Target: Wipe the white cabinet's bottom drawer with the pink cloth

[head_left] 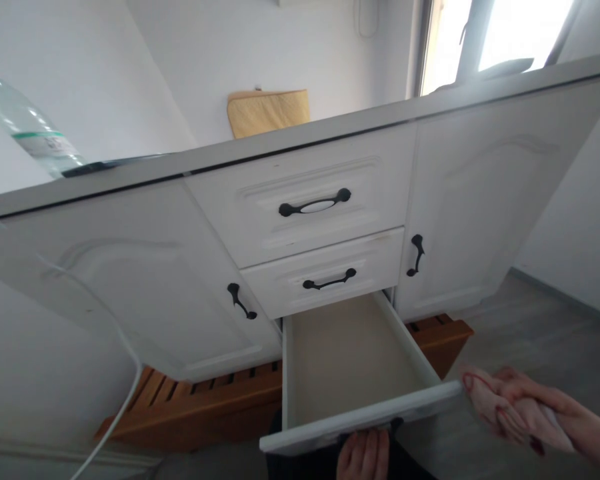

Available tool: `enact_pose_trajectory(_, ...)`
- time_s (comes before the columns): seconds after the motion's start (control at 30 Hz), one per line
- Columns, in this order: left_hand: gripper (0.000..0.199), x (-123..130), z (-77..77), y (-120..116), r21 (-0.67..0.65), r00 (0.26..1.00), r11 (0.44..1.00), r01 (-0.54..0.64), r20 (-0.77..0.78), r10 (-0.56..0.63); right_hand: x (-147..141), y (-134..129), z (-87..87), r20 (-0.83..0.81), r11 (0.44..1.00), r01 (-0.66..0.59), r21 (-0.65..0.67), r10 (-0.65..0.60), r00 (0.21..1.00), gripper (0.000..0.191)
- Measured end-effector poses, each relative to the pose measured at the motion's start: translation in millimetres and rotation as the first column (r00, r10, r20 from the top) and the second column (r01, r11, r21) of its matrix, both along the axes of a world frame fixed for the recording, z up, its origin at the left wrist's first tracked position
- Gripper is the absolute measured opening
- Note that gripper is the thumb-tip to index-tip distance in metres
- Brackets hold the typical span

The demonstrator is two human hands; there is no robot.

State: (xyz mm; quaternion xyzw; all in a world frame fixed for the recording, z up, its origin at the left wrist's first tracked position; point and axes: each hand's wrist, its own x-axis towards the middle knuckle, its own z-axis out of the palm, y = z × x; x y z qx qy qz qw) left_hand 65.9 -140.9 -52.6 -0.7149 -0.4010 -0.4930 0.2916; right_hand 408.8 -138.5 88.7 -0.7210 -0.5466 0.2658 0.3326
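Note:
The lowest drawer (345,360) of a white cabinet is pulled out, and its bare inside shows. At its front, my left hand (364,457) has its fingers curled by the dark drawer handle (396,424), gripping there; the thumb is hidden. My right hand (525,393) is closed around a bunched pale pink cloth (485,400) with red edging. It hovers off the right corner of the drawer front, above the floor.
Two closed drawers (325,267) sit above, between cabinet doors (150,287). A slatted wooden rack (200,413) stands underneath. On the countertop (205,157) are a plastic bottle (35,127) and a flat dark object (115,163). A white cable (123,333) hangs at left.

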Motion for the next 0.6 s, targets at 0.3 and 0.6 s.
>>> enact_pose_trajectory(0.3,0.042,-17.7,16.9,38.3,-0.161,0.959,0.985,-0.057,-0.282,0.010,-40.4,12.9,-24.8,-0.436,0.970,0.225,-0.096,-0.244,0.866,0.033)
enact_pose_trajectory(0.6,0.060,-26.9,20.4,126.6,-0.302,0.890,0.927,-0.221,-0.452,0.065,-47.8,41.7,-26.8,-0.274,0.981,0.164,0.106,-0.130,0.953,0.035)
